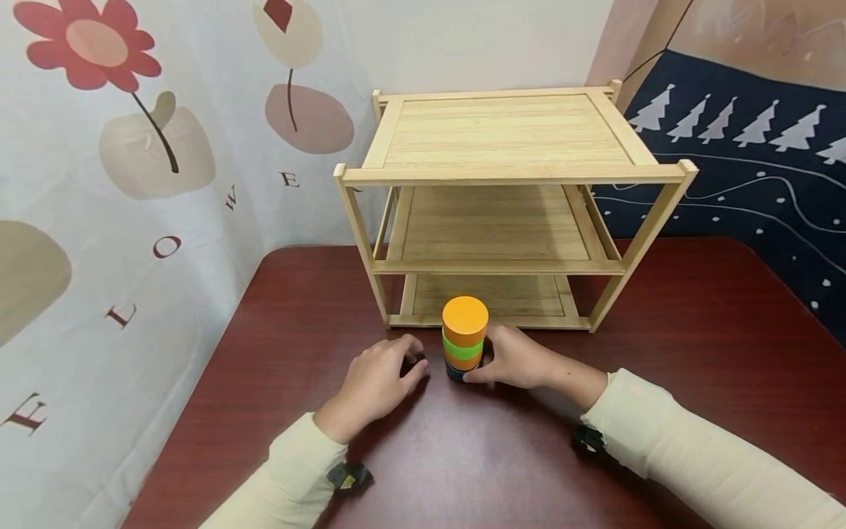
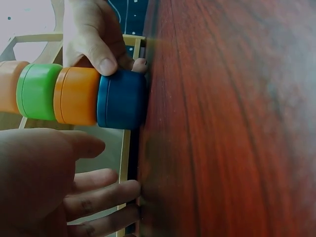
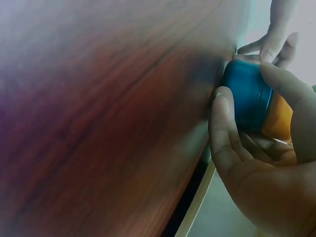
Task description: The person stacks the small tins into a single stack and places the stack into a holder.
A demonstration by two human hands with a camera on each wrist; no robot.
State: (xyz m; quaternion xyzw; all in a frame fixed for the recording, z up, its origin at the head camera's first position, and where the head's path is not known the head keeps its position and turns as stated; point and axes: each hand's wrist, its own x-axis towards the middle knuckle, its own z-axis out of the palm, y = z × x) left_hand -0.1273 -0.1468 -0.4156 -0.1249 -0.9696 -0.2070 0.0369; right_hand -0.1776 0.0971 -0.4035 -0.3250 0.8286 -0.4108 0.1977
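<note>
Small round lidded jars stand in one upright stack on the table, just in front of the wooden shelf. At the bottom is a blue jar [image 2: 123, 98], with an orange jar [image 2: 79, 96] on it, then a green jar [image 2: 39, 91] and a top orange jar [image 1: 465, 316]. My right hand [image 1: 518, 358] grips the blue jar from the right, thumb and fingers around its side. To the left of the stack, my left hand [image 1: 380, 378] rests near the tabletop, fingers loosely bent and holding nothing. A gap separates it from the jars.
A three-tier wooden shelf [image 1: 509, 175] stands on the dark red table [image 1: 449, 463] right behind the stack. Patterned cloth [image 1: 218, 147] hangs at the left and back, with a navy tree-print cloth [image 1: 734, 169] at the right.
</note>
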